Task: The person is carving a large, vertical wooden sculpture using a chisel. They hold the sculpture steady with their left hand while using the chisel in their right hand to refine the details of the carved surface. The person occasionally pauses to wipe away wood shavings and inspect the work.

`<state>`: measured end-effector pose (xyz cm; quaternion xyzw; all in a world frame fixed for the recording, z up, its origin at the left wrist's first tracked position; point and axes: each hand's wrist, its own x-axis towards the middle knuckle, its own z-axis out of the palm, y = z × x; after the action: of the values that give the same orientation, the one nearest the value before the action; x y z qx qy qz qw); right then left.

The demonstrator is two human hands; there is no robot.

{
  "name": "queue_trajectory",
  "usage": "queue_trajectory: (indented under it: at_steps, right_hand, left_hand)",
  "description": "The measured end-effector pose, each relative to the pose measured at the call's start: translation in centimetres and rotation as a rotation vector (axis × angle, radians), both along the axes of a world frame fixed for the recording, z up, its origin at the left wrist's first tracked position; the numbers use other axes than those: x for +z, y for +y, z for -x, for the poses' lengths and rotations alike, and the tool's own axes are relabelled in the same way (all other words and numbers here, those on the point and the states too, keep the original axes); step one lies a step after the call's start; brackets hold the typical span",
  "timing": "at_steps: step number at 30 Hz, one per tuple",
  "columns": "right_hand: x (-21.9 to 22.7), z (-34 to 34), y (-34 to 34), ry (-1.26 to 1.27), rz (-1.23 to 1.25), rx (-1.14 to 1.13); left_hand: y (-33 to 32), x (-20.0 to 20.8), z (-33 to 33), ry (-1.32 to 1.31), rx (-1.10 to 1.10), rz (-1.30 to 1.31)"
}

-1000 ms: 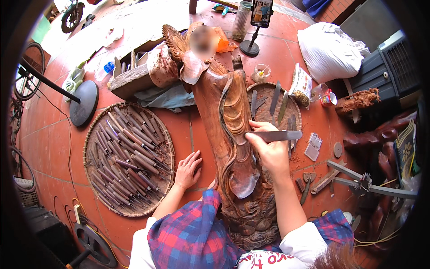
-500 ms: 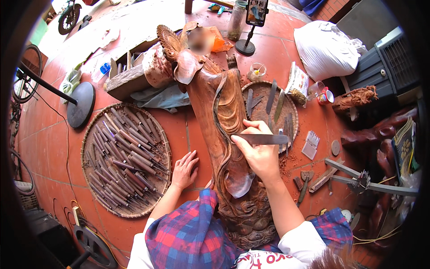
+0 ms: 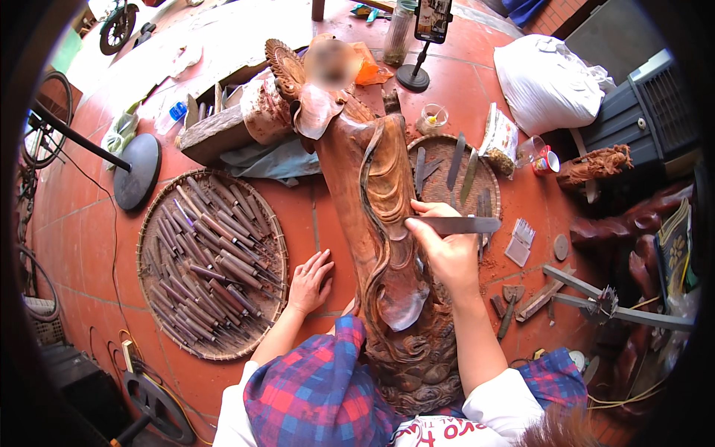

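A carved wooden figure (image 3: 344,179) with flowing robe folds lies lengthwise before me, its base toward my lap. My right hand (image 3: 447,253) is closed around a flat, dark metal file (image 3: 473,225), fingers and thumb near its left end. This hand is over the right side of the robe folds; whether the file touches the wood, I cannot tell. Down on the tiled floor, left of the carving, my left hand (image 3: 308,284) lies open with fingers spread, holding nothing.
Many wood-handled carving tools fill a round woven tray (image 3: 141,257) on the left. Another woven tray (image 3: 488,175) with flat blades lies right of the carving. A phone stand (image 3: 412,77), a white sack (image 3: 551,86) and a wooden trough (image 3: 212,134) are farther off.
My right hand has shifted a little to the right with the file, away from the middle of the robe folds. My left hand stays in place on the floor.
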<state>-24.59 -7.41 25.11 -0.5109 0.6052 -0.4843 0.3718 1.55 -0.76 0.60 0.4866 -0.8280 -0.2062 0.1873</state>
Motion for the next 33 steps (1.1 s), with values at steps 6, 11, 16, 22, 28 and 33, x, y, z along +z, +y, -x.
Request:
queue_trajectory:
  at_steps: [6, 11, 16, 22, 28, 33]
  right_hand:
    - [0.9, -1.1, 0.7, 0.184, 0.045, 0.074]
    - [-0.7, 0.7, 0.0, -0.115, -0.076, -0.030]
    - [0.5, -1.5, 0.8, 0.206, 0.047, 0.006]
    - [-1.3, 0.1, 0.1, 0.075, 0.156, 0.042]
    - [-0.4, 0.2, 0.4, -0.136, -0.088, -0.005]
    - [0.5, -1.7, 1.0, 0.147, 0.018, -0.012]
  left_hand:
    - [0.1, 0.0, -0.3, -0.015, 0.008, -0.012]
    - [0.0, 0.1, -0.1, 0.007, 0.000, 0.001]
    - [0.0, 0.2, 0.0, -0.018, 0.011, 0.016]
    - [0.0, 0.0, -0.1, 0.007, 0.008, 0.007]
    - [-0.1, 0.3, -0.1, 0.005, 0.006, 0.030]
    - [0.3, 0.0, -0.2, -0.005, 0.014, 0.019]
